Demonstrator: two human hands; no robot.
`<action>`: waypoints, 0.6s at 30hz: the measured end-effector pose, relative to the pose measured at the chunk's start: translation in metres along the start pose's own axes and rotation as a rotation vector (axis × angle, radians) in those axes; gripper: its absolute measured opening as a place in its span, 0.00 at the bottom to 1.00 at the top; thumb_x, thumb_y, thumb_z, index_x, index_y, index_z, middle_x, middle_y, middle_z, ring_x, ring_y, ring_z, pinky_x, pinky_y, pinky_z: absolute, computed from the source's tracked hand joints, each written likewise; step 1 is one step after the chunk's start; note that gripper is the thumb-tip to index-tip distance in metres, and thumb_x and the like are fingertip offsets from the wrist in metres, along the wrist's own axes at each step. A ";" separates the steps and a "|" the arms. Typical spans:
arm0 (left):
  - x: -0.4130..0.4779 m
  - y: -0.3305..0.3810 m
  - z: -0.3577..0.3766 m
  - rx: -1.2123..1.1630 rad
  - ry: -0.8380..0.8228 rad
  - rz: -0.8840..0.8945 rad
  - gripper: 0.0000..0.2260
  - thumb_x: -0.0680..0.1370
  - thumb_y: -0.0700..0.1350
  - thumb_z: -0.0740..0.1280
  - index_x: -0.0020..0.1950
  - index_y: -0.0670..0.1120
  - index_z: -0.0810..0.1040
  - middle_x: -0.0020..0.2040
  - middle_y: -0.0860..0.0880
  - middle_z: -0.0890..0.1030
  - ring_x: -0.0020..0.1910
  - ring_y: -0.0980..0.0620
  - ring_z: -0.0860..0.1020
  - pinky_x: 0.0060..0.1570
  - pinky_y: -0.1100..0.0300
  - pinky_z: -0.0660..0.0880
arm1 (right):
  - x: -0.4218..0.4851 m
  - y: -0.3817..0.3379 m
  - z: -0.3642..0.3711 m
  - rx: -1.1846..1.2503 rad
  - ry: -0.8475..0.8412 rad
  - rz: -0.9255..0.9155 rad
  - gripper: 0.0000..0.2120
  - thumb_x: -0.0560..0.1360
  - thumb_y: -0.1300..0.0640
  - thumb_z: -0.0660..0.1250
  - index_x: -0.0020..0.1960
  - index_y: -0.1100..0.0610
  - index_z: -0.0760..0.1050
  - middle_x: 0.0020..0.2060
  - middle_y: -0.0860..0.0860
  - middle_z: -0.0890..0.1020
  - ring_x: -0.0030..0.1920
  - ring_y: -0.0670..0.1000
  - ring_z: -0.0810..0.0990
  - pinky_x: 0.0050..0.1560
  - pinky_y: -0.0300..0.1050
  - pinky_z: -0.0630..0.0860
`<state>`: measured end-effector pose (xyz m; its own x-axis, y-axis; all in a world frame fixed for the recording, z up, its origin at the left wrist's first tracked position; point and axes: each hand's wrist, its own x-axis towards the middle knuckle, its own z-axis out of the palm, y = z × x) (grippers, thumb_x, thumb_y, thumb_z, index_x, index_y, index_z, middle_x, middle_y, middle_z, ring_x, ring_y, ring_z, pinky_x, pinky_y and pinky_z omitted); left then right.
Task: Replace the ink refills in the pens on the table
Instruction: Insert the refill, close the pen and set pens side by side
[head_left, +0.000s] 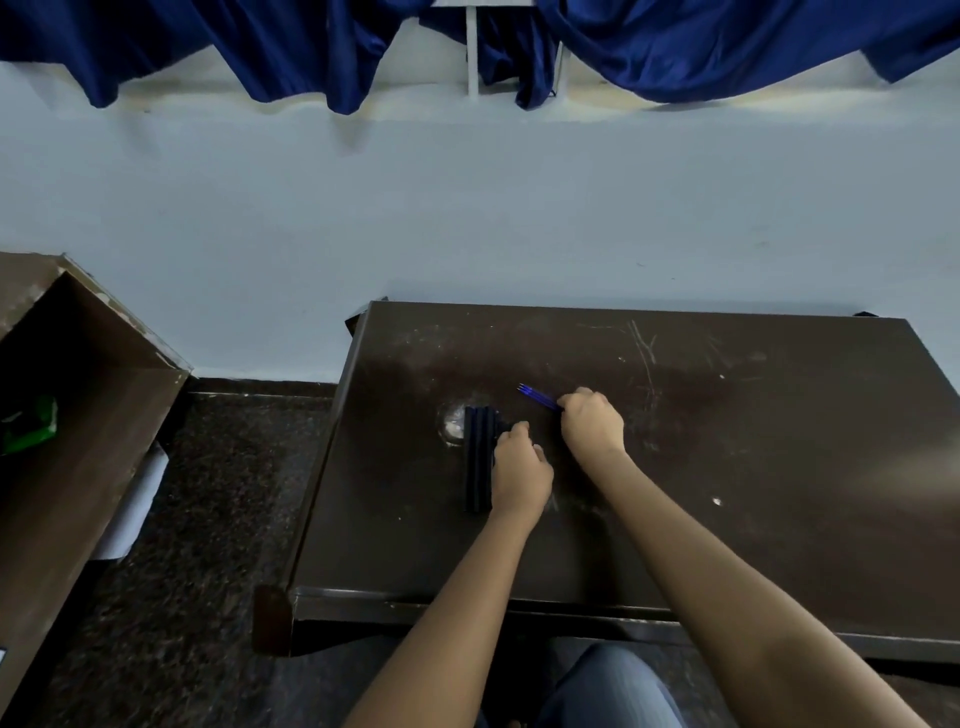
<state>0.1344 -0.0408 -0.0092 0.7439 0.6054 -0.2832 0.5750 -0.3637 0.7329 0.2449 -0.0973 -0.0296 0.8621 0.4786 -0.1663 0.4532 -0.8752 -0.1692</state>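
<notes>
Looks like you're barely started — the dark pens (478, 460) lie side by side on the bench (753, 467), with your left hand (519, 475) curled against them, grip hidden. Your right hand (592, 421) is closed around the blue refills (537, 396). No pen looks opened yet, I think.

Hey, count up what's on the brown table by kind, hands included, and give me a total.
Dark pens, side by side in a row: 3, as far as the ridges show
Blue refills, bunch in the right hand: 1 bunch, number unclear
Hands: 2, the left hand touching the pens
Total: 6
</notes>
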 end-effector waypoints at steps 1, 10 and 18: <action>0.000 0.004 0.005 0.008 -0.046 -0.006 0.20 0.80 0.37 0.58 0.73 0.42 0.67 0.64 0.42 0.74 0.61 0.48 0.74 0.54 0.65 0.68 | -0.007 0.007 0.001 0.024 0.006 0.034 0.14 0.77 0.65 0.59 0.59 0.58 0.78 0.54 0.55 0.78 0.56 0.57 0.77 0.49 0.50 0.78; -0.012 0.027 0.033 0.080 -0.306 -0.026 0.25 0.79 0.35 0.57 0.77 0.44 0.61 0.71 0.41 0.66 0.67 0.43 0.70 0.66 0.55 0.67 | -0.060 0.036 0.005 0.250 0.040 0.214 0.11 0.76 0.60 0.63 0.54 0.61 0.80 0.51 0.58 0.79 0.51 0.60 0.80 0.46 0.49 0.75; -0.016 0.029 0.039 0.157 -0.362 -0.004 0.25 0.81 0.37 0.56 0.77 0.48 0.59 0.72 0.42 0.64 0.68 0.43 0.69 0.67 0.52 0.66 | -0.072 0.037 0.008 0.336 0.023 0.200 0.11 0.79 0.59 0.62 0.56 0.60 0.80 0.51 0.58 0.79 0.49 0.57 0.80 0.45 0.45 0.76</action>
<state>0.1519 -0.0883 -0.0076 0.7973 0.3281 -0.5066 0.6025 -0.4824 0.6358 0.1975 -0.1641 -0.0321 0.9325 0.2959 -0.2071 0.1796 -0.8773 -0.4451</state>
